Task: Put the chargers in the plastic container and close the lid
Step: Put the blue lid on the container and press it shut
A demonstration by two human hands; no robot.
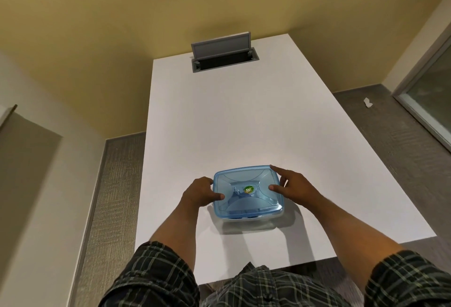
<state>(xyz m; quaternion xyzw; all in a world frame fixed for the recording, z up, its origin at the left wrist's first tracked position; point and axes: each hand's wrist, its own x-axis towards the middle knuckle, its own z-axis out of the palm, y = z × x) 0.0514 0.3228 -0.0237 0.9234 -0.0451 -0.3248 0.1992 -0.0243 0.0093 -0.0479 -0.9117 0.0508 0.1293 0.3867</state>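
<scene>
A square plastic container (253, 219) stands on the white table (244, 116), near its front edge. Its translucent blue lid (246, 191), with a round green sticker in the middle, lies on top of it. My left hand (199, 192) holds the lid's left edge, thumb pressed on top. My right hand (291, 184) holds the right edge, with one finger on the far right corner and the thumb on the lid. Dark shapes show faintly through the front wall; I cannot tell what they are. No charger is in plain sight.
An open grey cable hatch (224, 56) with a raised flap sits at the table's far end. Grey carpet lies on both sides of the table, with a white scrap (368, 103) on it at the right. A glass door frame (427, 101) stands at the far right.
</scene>
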